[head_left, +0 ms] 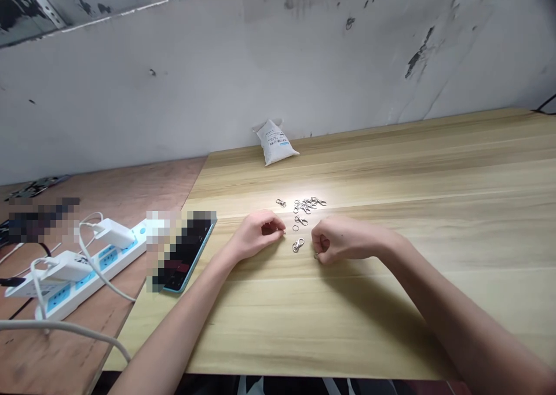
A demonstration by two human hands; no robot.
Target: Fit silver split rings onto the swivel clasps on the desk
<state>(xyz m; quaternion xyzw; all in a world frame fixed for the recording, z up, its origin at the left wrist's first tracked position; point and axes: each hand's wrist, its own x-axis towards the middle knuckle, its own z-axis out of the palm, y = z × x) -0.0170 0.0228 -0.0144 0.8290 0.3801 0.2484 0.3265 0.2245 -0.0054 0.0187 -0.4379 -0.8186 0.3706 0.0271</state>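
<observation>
Both my hands rest on a light wooden table (pixel 391 209). My left hand (pixel 257 233) is curled, its fingertips pinched on a small metal ring at its right edge. My right hand (pixel 336 240) is a loose fist, with a small metal piece showing under its fingers near the tabletop. Between the hands lies a silver lobster clasp (pixel 297 245), and a loose ring (pixel 295 228) sits just above it. A little heap of several silver clasps (pixel 307 204) lies further back, under a bright spot of light.
A small white bag (pixel 274 142) leans by the wall at the back. A phone with a blue case (pixel 187 257) lies left of my left arm. A white power strip (pixel 82 264) with plugs and cables sits on the reddish board at the left.
</observation>
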